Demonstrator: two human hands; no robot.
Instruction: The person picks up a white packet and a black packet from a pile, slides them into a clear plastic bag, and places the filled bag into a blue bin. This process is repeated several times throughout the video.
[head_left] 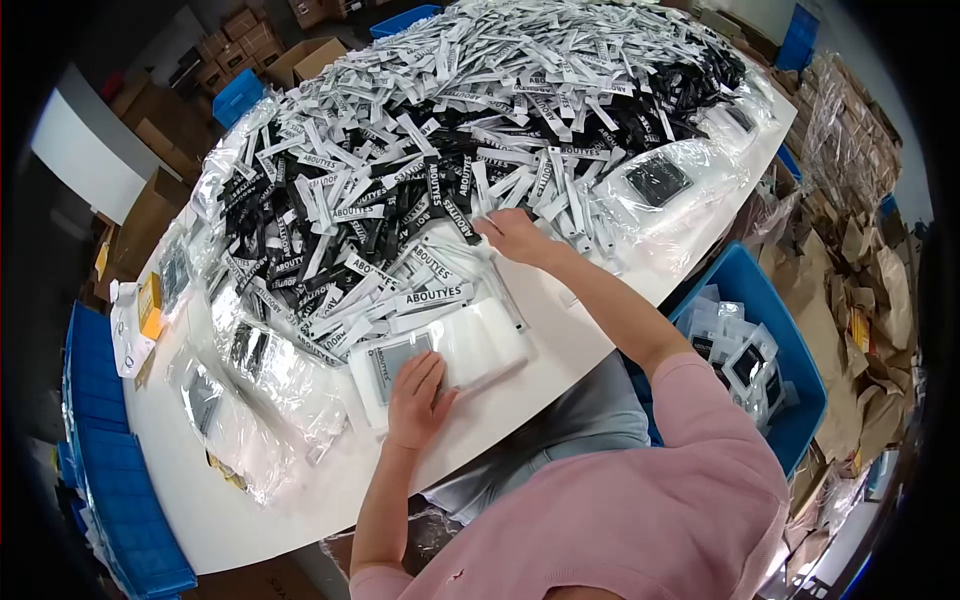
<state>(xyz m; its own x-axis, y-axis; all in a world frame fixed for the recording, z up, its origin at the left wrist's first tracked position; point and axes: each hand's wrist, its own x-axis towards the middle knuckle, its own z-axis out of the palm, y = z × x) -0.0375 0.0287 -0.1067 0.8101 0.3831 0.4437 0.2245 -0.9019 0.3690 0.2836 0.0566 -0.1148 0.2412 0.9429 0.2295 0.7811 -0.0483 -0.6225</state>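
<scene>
Along the near side of the white table (565, 335) we find a bare strip between the clear bags (485, 335) and the slanting edge, widening to the lower left. To the right of the bags, another bare patch reaches toward the right forearm (615, 300). Beyond them, room runs out: the heap of printed strips (540, 80) comes right up to their far side, where a white ABOUTYES strip (438, 297) lies just beside them. Plastic-wrapped bags (205, 400) take up the left side, and a blue bin (808, 405) of filled pouches (748, 365) sits past the table's right edge.

Dark rounding swallows the corners of our view, and the bottom edge cuts off the left sleeve (378, 580). The left hand (415, 402) covers part of the grey label (392, 365) on the bags, and glare on the plastic keeps us from counting the layers. The fingertips of the right hand (515, 238) bend down at the heap's near edge beside a black ABOUTYES strip (458, 218); we cannot tell whether they grip anything.

The bags lie flat near the table's front edge, long axis rising from lower left to upper right, label at the left end. The left fingers lie extended upon them, thumb apart, pinching nothing.
</scene>
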